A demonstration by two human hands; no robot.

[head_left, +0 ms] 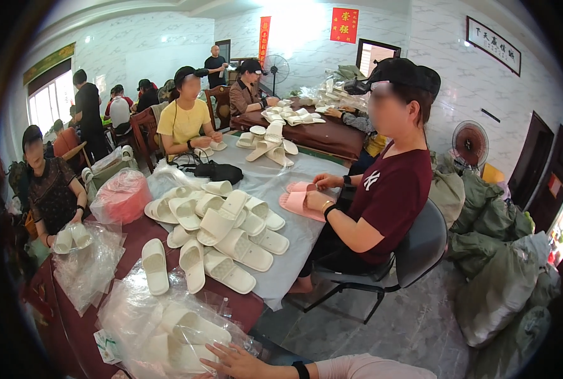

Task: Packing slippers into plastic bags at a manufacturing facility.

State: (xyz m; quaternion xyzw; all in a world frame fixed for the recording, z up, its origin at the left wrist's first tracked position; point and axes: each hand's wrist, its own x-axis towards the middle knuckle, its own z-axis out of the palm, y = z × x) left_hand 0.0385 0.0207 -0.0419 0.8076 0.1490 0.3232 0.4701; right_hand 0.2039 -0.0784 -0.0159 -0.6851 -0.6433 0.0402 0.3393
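Observation:
My right hand comes in at the lower edge, a black band on its wrist. Its fingers are stretched and spread over clear plastic bags, seemingly resting on them. Inside the plastic lie white slippers, partly blurred by the film. My left hand is out of view. Just beyond the bags, a heap of loose white slippers covers the table's middle, and a single white slipper lies at its near left side.
A co-worker in a maroon shirt sits at the right with pink slippers. Another, at the left, holds white slippers. A pink bundle and a black bag lie on the table. Full sacks line the right wall.

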